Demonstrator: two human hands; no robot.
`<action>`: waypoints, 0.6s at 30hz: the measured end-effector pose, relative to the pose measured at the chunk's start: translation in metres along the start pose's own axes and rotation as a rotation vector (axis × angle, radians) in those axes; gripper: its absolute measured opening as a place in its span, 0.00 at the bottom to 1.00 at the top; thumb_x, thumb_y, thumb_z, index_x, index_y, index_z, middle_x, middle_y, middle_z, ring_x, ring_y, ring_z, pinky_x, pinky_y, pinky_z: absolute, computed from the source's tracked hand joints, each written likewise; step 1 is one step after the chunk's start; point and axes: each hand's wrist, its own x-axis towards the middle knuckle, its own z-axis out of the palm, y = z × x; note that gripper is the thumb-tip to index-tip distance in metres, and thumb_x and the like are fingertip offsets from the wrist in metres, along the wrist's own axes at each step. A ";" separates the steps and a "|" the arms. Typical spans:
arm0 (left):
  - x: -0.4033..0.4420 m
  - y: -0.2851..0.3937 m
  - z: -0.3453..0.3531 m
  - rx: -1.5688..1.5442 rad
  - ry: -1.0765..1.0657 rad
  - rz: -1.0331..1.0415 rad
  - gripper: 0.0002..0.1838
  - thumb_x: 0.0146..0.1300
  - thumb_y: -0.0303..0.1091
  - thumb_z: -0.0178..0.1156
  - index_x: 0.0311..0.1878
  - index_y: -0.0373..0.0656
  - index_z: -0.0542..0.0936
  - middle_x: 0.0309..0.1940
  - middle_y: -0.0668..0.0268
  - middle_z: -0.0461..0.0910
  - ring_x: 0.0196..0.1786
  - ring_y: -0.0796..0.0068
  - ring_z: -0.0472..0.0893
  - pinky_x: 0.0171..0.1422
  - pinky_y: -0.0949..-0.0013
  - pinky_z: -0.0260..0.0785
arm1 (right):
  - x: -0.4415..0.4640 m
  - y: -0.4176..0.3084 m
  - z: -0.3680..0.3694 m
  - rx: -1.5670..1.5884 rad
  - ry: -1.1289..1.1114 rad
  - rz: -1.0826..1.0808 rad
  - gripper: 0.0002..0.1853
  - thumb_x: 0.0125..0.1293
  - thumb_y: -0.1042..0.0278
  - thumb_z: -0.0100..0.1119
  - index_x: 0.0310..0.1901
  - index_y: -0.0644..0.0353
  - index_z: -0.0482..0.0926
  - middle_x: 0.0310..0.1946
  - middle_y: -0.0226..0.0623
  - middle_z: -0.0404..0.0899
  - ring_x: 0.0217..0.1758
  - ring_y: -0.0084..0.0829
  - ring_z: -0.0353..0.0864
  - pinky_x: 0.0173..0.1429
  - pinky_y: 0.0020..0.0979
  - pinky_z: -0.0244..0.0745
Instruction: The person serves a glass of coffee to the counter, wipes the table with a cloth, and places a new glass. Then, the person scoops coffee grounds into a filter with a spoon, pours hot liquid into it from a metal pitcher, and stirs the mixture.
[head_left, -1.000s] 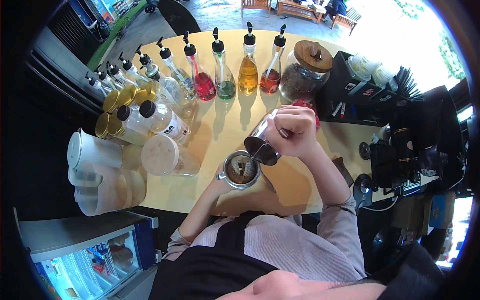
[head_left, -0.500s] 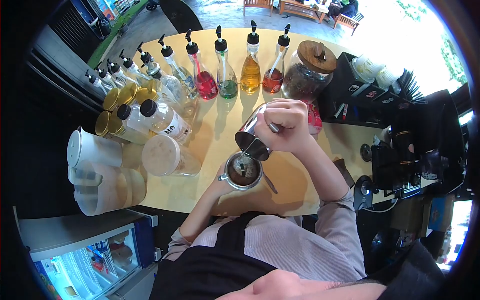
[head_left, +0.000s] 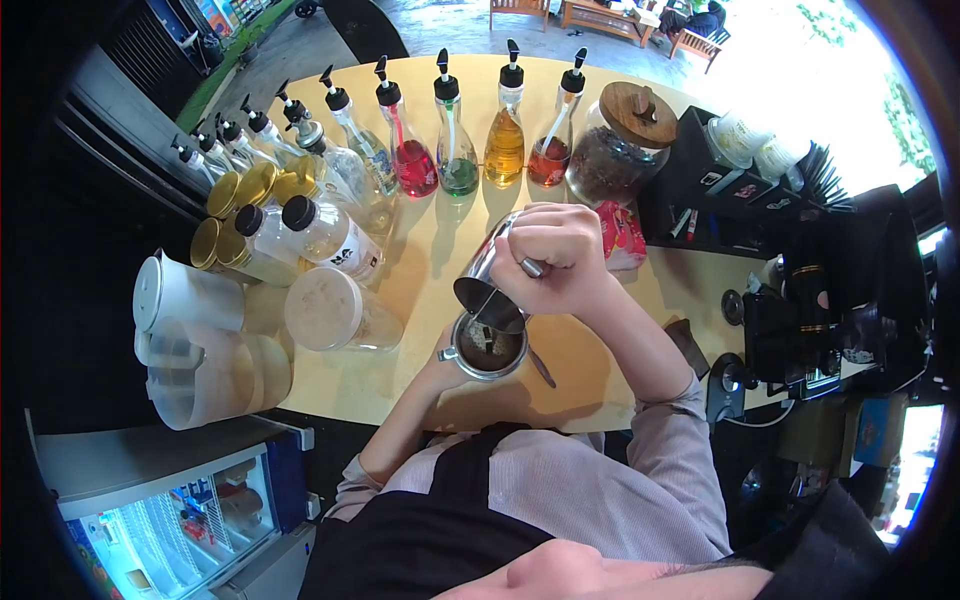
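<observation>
My right hand is closed round the handle of a shiny metal pitcher. The pitcher is tipped, with its lip just above a round metal-rimmed cup, and a thin stream runs from it. Brown, frothy liquid shows inside the cup, with a small dark shape in the middle. At the cup's left side, my left hand is wrapped against it below the rim; the cup hides most of its fingers. A metal spoon handle sticks out at the cup's right.
Pump bottles of coloured syrup line the far edge. A wooden-lidded jar, a red packet and a black organizer stand to the right. Clear bottles, a lidded tub and pitchers crowd the left.
My right hand has shifted slightly left and down, tipping the pitcher further over the cup. More of the red packet shows. The left hand and the cup have stayed nearly still.
</observation>
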 end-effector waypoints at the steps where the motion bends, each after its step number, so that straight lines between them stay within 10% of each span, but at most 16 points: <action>1: 0.000 -0.001 0.000 -0.003 -0.003 -0.009 0.32 0.43 0.37 0.77 0.53 0.41 0.76 0.46 0.65 0.81 0.48 0.74 0.79 0.56 0.67 0.72 | 0.000 -0.001 0.000 -0.004 -0.013 0.001 0.17 0.49 0.78 0.59 0.10 0.57 0.62 0.08 0.30 0.58 0.10 0.32 0.61 0.19 0.30 0.58; 18: 0.005 -0.016 0.002 -0.008 -0.014 -0.030 0.33 0.43 0.39 0.77 0.53 0.42 0.75 0.46 0.65 0.81 0.48 0.75 0.80 0.55 0.67 0.73 | -0.010 -0.012 -0.017 0.001 -0.012 0.008 0.18 0.47 0.78 0.59 0.10 0.57 0.60 0.08 0.31 0.60 0.11 0.33 0.63 0.21 0.30 0.61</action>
